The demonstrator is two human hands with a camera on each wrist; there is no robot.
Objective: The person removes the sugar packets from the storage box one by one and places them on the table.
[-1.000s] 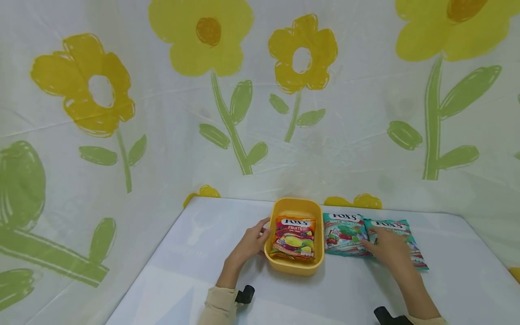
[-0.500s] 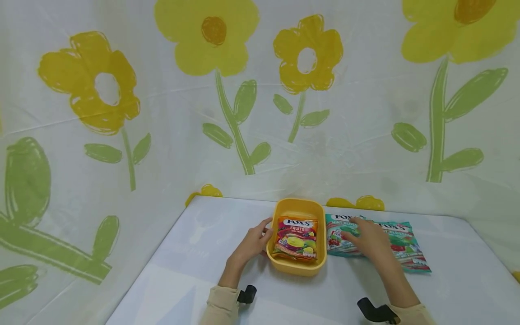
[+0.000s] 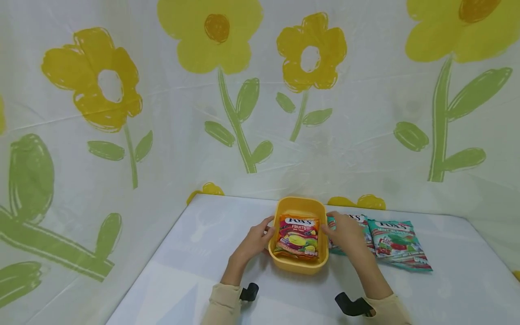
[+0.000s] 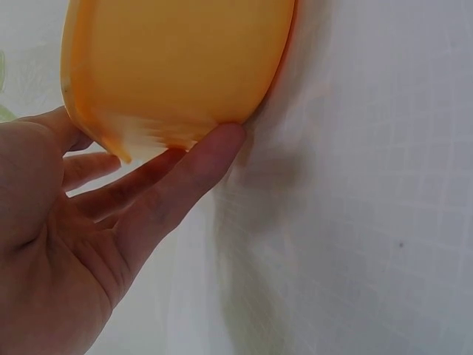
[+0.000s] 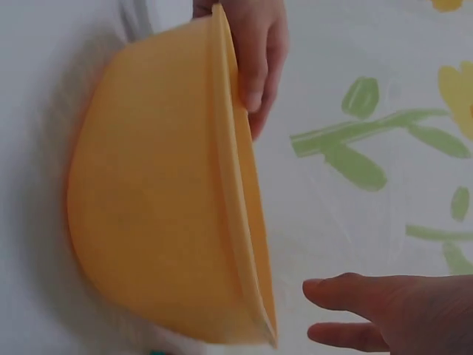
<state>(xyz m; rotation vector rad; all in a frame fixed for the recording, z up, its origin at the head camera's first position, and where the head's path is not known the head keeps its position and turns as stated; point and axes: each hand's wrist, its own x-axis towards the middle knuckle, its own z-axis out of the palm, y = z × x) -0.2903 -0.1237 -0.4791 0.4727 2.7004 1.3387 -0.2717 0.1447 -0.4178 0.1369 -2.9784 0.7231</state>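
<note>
An oval yellow plastic tub (image 3: 298, 268) stands on the table with an orange Fox's Fruits candy bag (image 3: 297, 241) lying in it. My left hand (image 3: 252, 243) holds the tub's left side. In the left wrist view, fingers of the left hand (image 4: 96, 229) lie along the outer wall while another digit passes behind the rim. My right hand (image 3: 346, 234) is by the tub's right rim, over the nearer teal Fox's candy bag, partly covering it. In the right wrist view, a gap shows between the tub (image 5: 148, 185) and the right hand (image 5: 392, 307), its fingers spread.
Two teal Fox's Mint Blossom candy bags lie right of the tub, the farther bag (image 3: 398, 243) beside the nearer bag (image 3: 369, 234). A white curtain (image 3: 345, 158) with yellow flowers hangs behind the white table (image 3: 195, 253). A black camera mount sits on each wrist.
My right hand has moved left from the farther teal bag, across the nearer one, to the tub's right rim. The left hand stays at the tub. The bags have kept their places.
</note>
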